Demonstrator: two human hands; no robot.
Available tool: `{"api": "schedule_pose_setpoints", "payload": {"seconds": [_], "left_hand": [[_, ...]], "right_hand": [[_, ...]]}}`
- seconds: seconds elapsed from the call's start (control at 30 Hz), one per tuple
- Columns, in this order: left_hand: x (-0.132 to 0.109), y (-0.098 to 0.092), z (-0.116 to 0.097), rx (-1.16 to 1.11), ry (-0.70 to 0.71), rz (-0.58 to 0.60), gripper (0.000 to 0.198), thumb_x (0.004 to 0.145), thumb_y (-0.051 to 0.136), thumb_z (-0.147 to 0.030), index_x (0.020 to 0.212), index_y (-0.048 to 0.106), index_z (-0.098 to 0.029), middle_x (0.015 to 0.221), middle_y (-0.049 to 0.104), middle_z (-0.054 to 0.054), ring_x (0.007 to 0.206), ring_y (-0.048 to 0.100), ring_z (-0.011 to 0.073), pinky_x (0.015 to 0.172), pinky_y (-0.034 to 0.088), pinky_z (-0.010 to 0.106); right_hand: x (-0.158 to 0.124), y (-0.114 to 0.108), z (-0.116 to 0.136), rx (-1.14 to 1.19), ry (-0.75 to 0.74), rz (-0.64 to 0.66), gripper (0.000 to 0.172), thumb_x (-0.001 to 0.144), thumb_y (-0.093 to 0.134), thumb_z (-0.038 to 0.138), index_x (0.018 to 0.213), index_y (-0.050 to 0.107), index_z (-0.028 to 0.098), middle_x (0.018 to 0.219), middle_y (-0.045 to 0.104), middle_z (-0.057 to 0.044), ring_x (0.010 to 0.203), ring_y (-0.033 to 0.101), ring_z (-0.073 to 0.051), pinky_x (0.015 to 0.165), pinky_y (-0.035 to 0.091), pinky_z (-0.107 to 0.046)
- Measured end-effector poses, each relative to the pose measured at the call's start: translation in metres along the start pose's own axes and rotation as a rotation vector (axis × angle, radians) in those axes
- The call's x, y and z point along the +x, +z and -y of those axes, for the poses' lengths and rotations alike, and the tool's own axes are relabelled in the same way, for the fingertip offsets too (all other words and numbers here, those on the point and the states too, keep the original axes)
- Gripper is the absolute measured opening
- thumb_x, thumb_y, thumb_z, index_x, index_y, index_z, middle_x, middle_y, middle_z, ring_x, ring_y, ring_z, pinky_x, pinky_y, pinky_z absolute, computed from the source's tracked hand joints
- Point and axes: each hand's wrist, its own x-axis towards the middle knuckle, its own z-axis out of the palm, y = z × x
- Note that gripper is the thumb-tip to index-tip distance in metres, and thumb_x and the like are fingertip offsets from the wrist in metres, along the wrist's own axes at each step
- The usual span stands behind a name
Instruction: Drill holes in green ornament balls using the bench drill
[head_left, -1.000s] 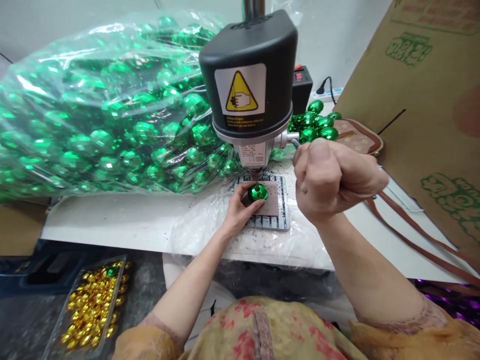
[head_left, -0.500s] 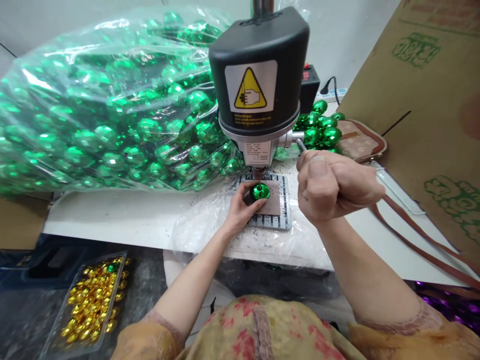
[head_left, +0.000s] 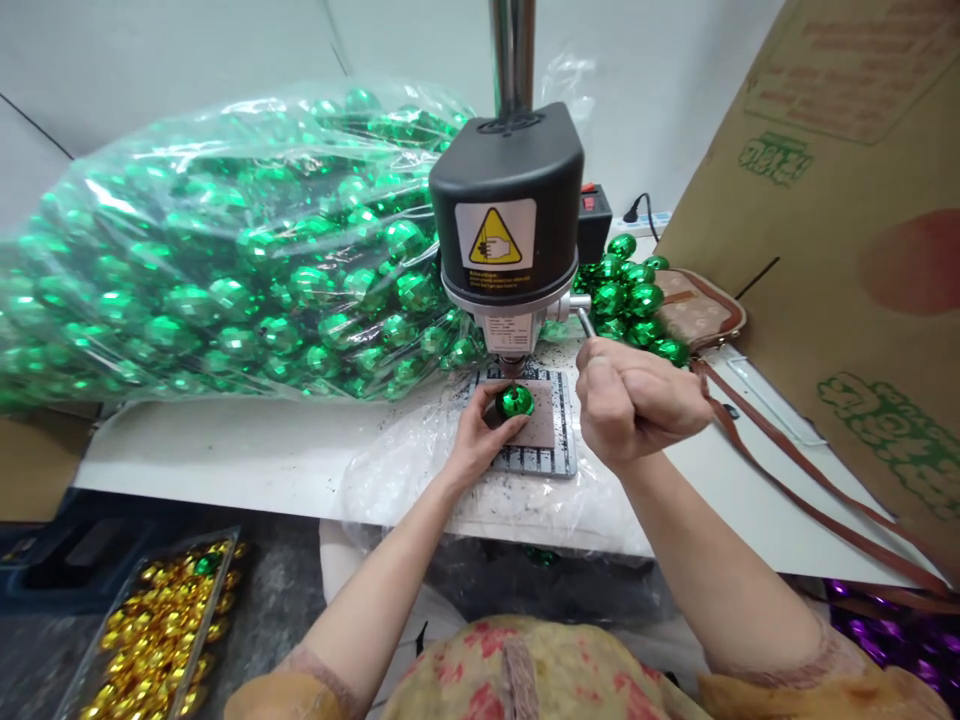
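Note:
My left hand (head_left: 478, 437) grips a shiny green faceted ball (head_left: 517, 401) between thumb and fingers. The ball rests on a brownish square pad (head_left: 541, 428) over the slotted metal base (head_left: 564, 455) of a small bench drill press (head_left: 504, 205). Right above the ball is the drill chuck (head_left: 513, 367); whether the bit is inside the ball I cannot tell. My right hand (head_left: 637, 405) is closed in a fist around the press's feed lever (head_left: 585, 320), whose grip end is hidden in the fingers.
A big clear bag of green balls (head_left: 247, 270) fills the left of the table. Loose green balls (head_left: 630, 290), a strapped handbag (head_left: 694, 305) and a cardboard box (head_left: 840, 250) stand right. Below left sits a clear tray of gold balls (head_left: 154, 640). Dark shavings surround the base.
My view has shifted, so the press and table appear lower and the press smaller. Both hands keep their holds on the ball and the lever.

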Motion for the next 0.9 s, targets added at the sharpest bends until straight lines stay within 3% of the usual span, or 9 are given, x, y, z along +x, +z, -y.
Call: {"api": "schedule_pose_setpoints", "payload": {"seconds": [0.13,0.23,0.33,0.4,0.53,0.6,0.67,0.77,0.9], "left_hand": [[0.002,0.002,0.002,0.020,-0.006,-0.028,0.048,0.075,0.078,-0.036,0.115,0.057,-0.021,0.116,0.064,0.009,0.110,0.061,0.0230,0.098,0.047,0.039],[-0.005,0.002,-0.001,0.140,0.010,-0.146,0.044,0.075,0.077,-0.037,0.111,0.059,-0.021,0.109,0.065,0.008,0.102,0.063,0.0224,0.091,0.050,0.038],[-0.035,0.000,-0.013,0.346,0.197,-0.264,0.040,0.076,0.076,-0.034,0.111,0.059,-0.022,0.102,0.065,0.007,0.096,0.063,0.0219,0.084,0.052,0.036],[-0.065,-0.003,-0.021,0.480,0.470,-0.169,0.043,0.076,0.077,-0.033,0.114,0.058,-0.023,0.107,0.064,0.010,0.096,0.064,0.0223,0.079,0.054,0.033],[-0.126,-0.011,-0.017,0.758,0.984,0.280,0.044,0.080,0.071,-0.039,0.119,0.057,-0.024,0.117,0.062,0.014,0.078,0.060,0.0161,0.059,0.049,0.026],[-0.144,-0.015,-0.006,0.900,1.022,0.480,0.041,0.085,0.065,-0.032,0.124,0.056,-0.024,0.115,0.064,0.014,0.074,0.058,0.0156,0.058,0.047,0.026],[-0.152,-0.017,0.005,1.033,0.925,0.622,0.042,0.087,0.059,-0.024,0.129,0.054,-0.023,0.115,0.065,0.012,0.074,0.058,0.0165,0.059,0.046,0.027],[-0.147,-0.013,0.006,1.025,0.881,0.620,0.039,0.088,0.053,-0.017,0.127,0.056,-0.020,0.109,0.066,0.010,0.069,0.056,0.0159,0.057,0.043,0.027],[-0.111,0.024,-0.018,0.769,0.945,0.362,0.024,0.088,0.054,-0.017,0.112,0.062,-0.016,0.083,0.065,0.006,0.063,0.054,0.0153,0.055,0.043,0.027]], "right_hand": [[0.027,0.011,0.008,-0.021,0.201,-0.059,0.047,0.088,0.056,0.017,0.049,0.029,0.020,0.045,0.027,0.006,0.038,0.030,-0.006,0.040,0.021,-0.028],[0.051,0.020,0.010,0.042,0.314,-0.123,0.048,0.087,0.058,0.013,0.048,0.032,0.020,0.045,0.025,0.006,0.038,0.029,-0.005,0.040,0.020,-0.027],[0.061,0.024,0.009,0.046,0.355,-0.121,0.048,0.088,0.056,0.010,0.049,0.031,0.019,0.048,0.025,0.006,0.040,0.030,-0.004,0.043,0.023,-0.025],[0.060,0.023,0.008,0.011,0.374,-0.106,0.047,0.091,0.055,0.015,0.050,0.032,0.019,0.050,0.026,0.006,0.041,0.032,-0.003,0.045,0.026,-0.024],[0.055,0.021,0.004,-0.073,0.412,-0.080,0.048,0.093,0.055,0.032,0.053,0.032,0.019,0.050,0.029,0.005,0.044,0.032,-0.004,0.046,0.029,-0.024],[0.055,0.022,0.004,-0.060,0.382,-0.091,0.049,0.093,0.056,0.030,0.052,0.031,0.020,0.050,0.029,0.006,0.044,0.030,-0.004,0.045,0.027,-0.025],[0.056,0.022,0.005,-0.010,0.351,-0.099,0.047,0.092,0.056,0.022,0.052,0.032,0.019,0.050,0.029,0.006,0.043,0.029,-0.003,0.045,0.025,-0.025],[0.058,0.022,0.008,0.044,0.341,-0.080,0.045,0.092,0.055,0.017,0.053,0.033,0.019,0.052,0.028,0.007,0.044,0.030,-0.002,0.046,0.024,-0.024],[0.057,0.021,0.008,-0.036,0.362,-0.030,0.043,0.095,0.049,0.025,0.057,0.029,0.020,0.056,0.027,0.006,0.045,0.030,-0.002,0.047,0.026,-0.022]]}}
